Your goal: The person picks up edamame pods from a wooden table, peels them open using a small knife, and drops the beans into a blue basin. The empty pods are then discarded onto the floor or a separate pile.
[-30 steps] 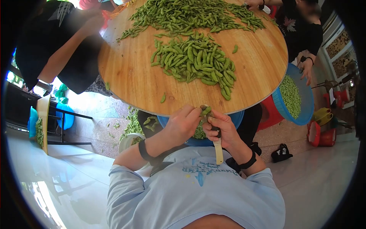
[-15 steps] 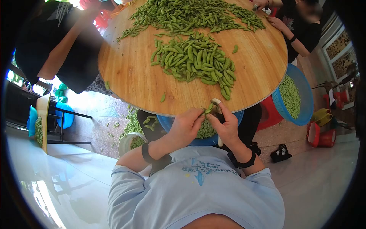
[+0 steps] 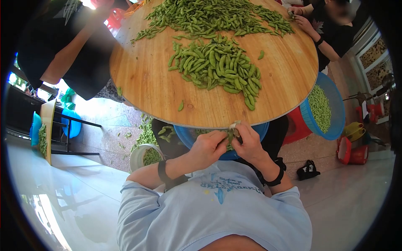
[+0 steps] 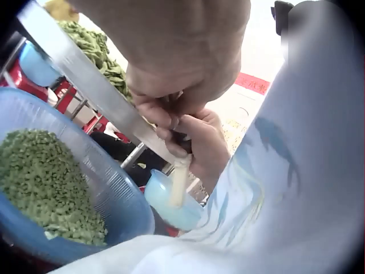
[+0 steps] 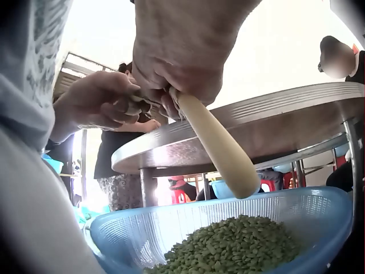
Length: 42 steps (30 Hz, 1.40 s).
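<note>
Close in front of the table edge, both hands meet fingertip to fingertip. My left hand (image 3: 204,146) pinches a green bean pod (image 3: 230,134), mostly covered by the fingers. My right hand (image 3: 251,145) grips a tool whose smooth cream handle (image 5: 221,149) sticks out below the palm; its working end is hidden among the fingers. Beneath both hands stands a blue basket (image 5: 324,201) with shelled green beans (image 5: 228,245) heaped in it. A loose pile of bean pods (image 3: 217,67) lies on the round wooden table (image 3: 146,83) ahead.
Farther back on the table is a bigger heap of pods (image 3: 201,16). People sit at left and right. Another blue basket (image 3: 337,104) of beans stands at the right. A white bucket (image 3: 136,158) and scattered pods (image 3: 144,134) are on the floor at left.
My hands have drawn slightly toward my body, and the right has turned, so the handle no longer shows in the head view. The person at right now has both hands together above the table edge.
</note>
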{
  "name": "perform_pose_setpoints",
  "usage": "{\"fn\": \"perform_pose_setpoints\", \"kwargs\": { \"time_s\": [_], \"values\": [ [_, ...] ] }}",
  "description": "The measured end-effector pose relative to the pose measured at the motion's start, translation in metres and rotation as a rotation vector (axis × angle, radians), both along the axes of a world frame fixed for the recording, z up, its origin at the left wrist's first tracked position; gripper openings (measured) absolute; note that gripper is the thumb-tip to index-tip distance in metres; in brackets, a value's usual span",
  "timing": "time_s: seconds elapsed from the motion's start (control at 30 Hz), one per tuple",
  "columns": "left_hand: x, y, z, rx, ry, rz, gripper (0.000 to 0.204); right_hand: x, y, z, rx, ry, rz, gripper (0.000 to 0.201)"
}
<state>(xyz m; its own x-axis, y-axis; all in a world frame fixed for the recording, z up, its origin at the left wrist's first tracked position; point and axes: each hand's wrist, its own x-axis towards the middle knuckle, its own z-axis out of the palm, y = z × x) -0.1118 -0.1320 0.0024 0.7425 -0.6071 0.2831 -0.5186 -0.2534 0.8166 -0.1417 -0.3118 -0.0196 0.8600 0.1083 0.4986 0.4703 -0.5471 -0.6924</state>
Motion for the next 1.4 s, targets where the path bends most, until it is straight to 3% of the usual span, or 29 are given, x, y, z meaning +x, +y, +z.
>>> {"fn": "perform_pose_setpoints", "kwargs": {
  "time_s": [0.1, 0.17, 0.4, 0.47, 0.6, 0.67, 0.77, 0.9, 0.97, 1.0, 1.07, 1.13, 1.2, 1.23, 1.3, 1.4],
  "values": [
    [-0.007, 0.0, -0.004, 0.018, 0.047, -0.056, 0.016, -0.002, -0.004, -0.004, -0.014, 0.027, 0.04, 0.03],
    [-0.009, 0.0, -0.002, 0.075, 0.329, 0.048, 0.012, -0.003, -0.001, 0.0, -0.001, 0.023, 0.062, 0.029],
    [-0.003, -0.008, -0.037, 0.013, 0.662, 0.032, 0.011, -0.015, 0.011, -0.002, -0.082, 0.024, 0.114, 0.031],
    [-0.006, -0.015, -0.06, -0.073, 0.538, 0.019, 0.01, -0.015, 0.012, -0.004, -0.106, 0.023, 0.124, 0.031],
    [0.002, -0.014, -0.06, 0.01, 0.523, -0.024, 0.01, -0.013, 0.009, -0.002, -0.129, 0.038, 0.09, 0.03],
    [0.011, -0.01, -0.075, 0.136, -0.014, -0.071, 0.017, -0.013, 0.004, -0.003, -0.156, 0.048, 0.064, 0.028],
    [0.009, -0.007, -0.06, 0.12, -0.191, -0.01, 0.027, -0.014, -0.002, -0.009, -0.114, 0.062, 0.0, 0.028],
    [0.0, 0.003, -0.032, 0.012, 0.004, -0.017, 0.036, -0.014, 0.0, -0.007, -0.057, 0.054, -0.029, 0.029],
    [-0.002, 0.011, -0.015, -0.028, 0.351, -0.054, 0.032, -0.013, 0.005, -0.002, 0.002, 0.066, -0.019, 0.03],
    [0.002, 0.015, -0.01, -0.026, 0.347, -0.054, 0.032, -0.011, 0.007, 0.002, 0.04, 0.034, 0.015, 0.03],
    [0.019, 0.021, 0.0, 0.0, -0.286, 0.001, 0.029, -0.005, 0.007, 0.006, 0.077, -0.003, 0.047, 0.031],
    [0.044, 0.028, 0.008, -0.003, -0.339, 0.029, 0.023, 0.002, 0.007, 0.007, 0.099, -0.006, -0.063, 0.028],
    [0.071, 0.04, 0.003, 0.101, -0.515, 0.209, 0.023, 0.0, 0.007, 0.012, 0.065, 0.01, 0.009, 0.026],
    [0.078, 0.049, 0.0, 0.101, -0.52, 0.215, 0.023, -0.001, 0.007, 0.015, 0.035, 0.033, 0.068, 0.024],
    [0.088, 0.069, -0.003, 0.306, -0.654, 0.343, 0.027, 0.0, 0.004, 0.016, 0.004, 0.004, 0.095, 0.022],
    [0.085, 0.117, 0.011, 0.624, -0.459, 0.4, 0.027, -0.003, -0.004, 0.014, -0.029, -0.053, 0.118, 0.021]
  ]
}}
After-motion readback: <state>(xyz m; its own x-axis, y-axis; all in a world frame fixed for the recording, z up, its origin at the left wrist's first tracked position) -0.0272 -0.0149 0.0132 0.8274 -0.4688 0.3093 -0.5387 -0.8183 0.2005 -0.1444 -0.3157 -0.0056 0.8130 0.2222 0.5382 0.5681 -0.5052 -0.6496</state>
